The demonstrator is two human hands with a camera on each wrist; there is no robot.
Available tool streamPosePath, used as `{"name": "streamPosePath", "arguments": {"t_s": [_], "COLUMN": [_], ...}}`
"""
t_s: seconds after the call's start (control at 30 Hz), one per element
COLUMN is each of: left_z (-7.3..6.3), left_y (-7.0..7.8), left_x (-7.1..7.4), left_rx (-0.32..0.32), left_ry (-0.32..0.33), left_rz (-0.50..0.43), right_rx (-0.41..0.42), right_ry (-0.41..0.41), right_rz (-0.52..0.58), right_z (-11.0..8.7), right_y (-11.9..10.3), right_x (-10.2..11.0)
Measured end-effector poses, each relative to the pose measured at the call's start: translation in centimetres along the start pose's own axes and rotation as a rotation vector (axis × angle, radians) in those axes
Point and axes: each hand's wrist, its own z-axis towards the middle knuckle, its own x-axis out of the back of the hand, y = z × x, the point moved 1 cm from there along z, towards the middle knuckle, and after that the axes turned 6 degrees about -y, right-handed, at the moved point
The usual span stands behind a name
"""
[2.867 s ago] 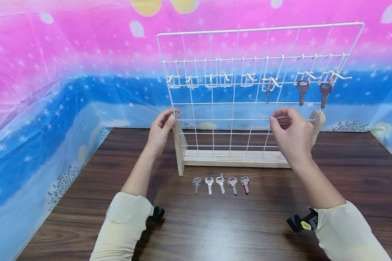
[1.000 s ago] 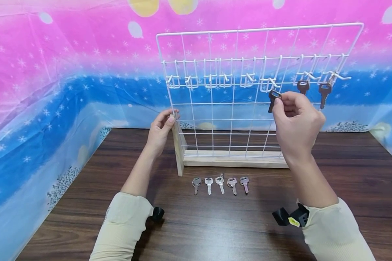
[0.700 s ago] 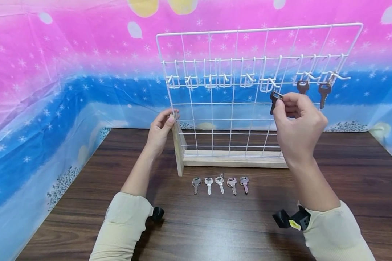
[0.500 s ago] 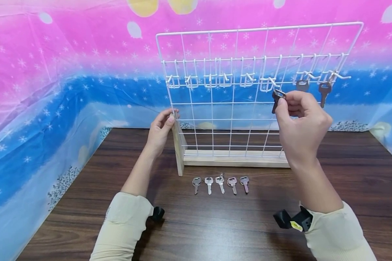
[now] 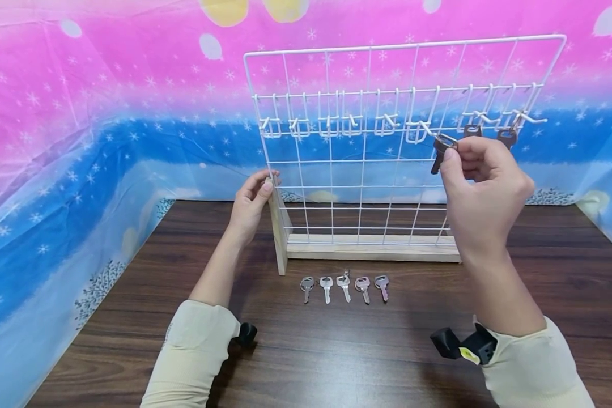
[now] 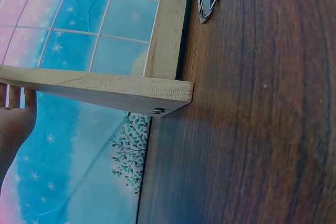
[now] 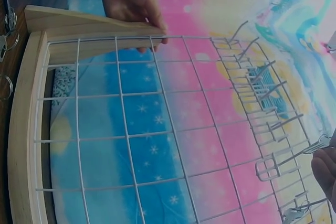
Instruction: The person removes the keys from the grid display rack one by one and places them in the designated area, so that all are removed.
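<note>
A white wire grid rack (image 5: 359, 187) with wooden side legs stands on the table. My left hand (image 5: 250, 204) grips the top of its left wooden leg (image 5: 279, 238), fingers behind and thumb in front. My right hand (image 5: 484, 198) pinches a key (image 5: 441, 153) by its head, between thumb and index finger. The key is right at the outer tip of a white hook (image 5: 420, 129); in the right wrist view its ring (image 7: 320, 142) overlaps that hook's end. Two more keys hang at the right, one key (image 5: 472, 131) partly behind my right hand, another key (image 5: 507, 137) beside it.
Several silver keys (image 5: 344, 288) lie in a row on the brown wooden table (image 5: 316, 351) before the rack. Several hooks (image 5: 328, 126) without keys line the rack's left part. A patterned pink and blue cloth (image 5: 132, 141) stands behind and at the left.
My right hand rose from below the hanging key and took hold of it. It then drew the key rightward and outward to the hook's tip. My left hand has stayed put.
</note>
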Motion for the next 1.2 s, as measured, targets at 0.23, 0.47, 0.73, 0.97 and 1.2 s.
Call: {"name": "streamPosePath", "arguments": {"t_s": [0.23,0.47,0.73,0.97,1.2], "left_z": [0.0,0.0,-0.2,-0.2,-0.1], "left_y": [-0.1,0.0,0.1,0.0,0.0], "left_x": [0.0,0.0,0.0,0.0,0.0], "left_rx": [-0.026,-0.028,-0.024,-0.032,-0.016], "left_ry": [-0.014,-0.019,-0.022,-0.031,-0.019], "left_rz": [-0.009,-0.001,0.0,-0.002,-0.004], "right_rx": [-0.029,-0.052,-0.205,-0.267,-0.299], "right_ry": [0.008,0.003,-0.047,-0.116,-0.202], "right_rz": [-0.016,0.006,0.171,0.273,0.352], "right_z": [0.2,0.1,-0.5,-1.1,-1.8], "right_y": [-0.1,-0.2,-0.6,0.4,2.0], "right_x": [0.4,0.7,1.3,2.4,2.9]}}
